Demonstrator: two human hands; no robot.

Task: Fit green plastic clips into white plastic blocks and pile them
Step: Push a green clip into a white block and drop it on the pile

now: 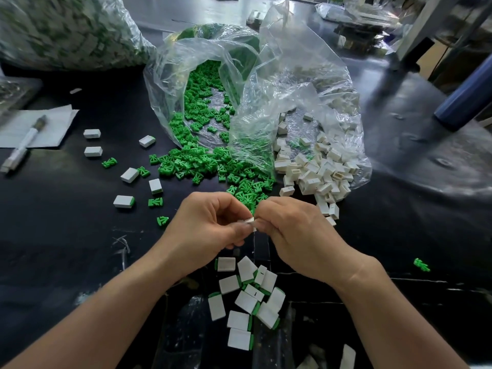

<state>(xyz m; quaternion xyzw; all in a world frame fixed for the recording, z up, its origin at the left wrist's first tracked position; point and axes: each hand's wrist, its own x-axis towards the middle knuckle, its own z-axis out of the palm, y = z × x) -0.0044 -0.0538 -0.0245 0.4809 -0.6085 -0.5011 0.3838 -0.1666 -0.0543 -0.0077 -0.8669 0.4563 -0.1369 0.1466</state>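
Observation:
My left hand (pixel 210 225) and my right hand (pixel 292 230) meet over the middle of the black table, fingers curled, both pinching one small white block (pixel 249 221); only its tip shows between the fingertips. Whether a clip is in it is hidden. Just beyond the hands, loose green clips (pixel 202 166) spill from an open clear bag (pixel 197 62). A second clear bag holds white blocks (pixel 316 171) to the right. A pile of fitted blocks with green ends (pixel 250 296) lies below my hands.
Several fitted blocks (pixel 123 201) and stray green clips (pixel 155 202) lie scattered at the left. A pen (pixel 25 142) rests on paper (pixel 50 129) at far left. A big full bag (pixel 66 30) stands at back left, a blue tube (pixel 463 99) at right, one clip (pixel 422 265) near the right edge.

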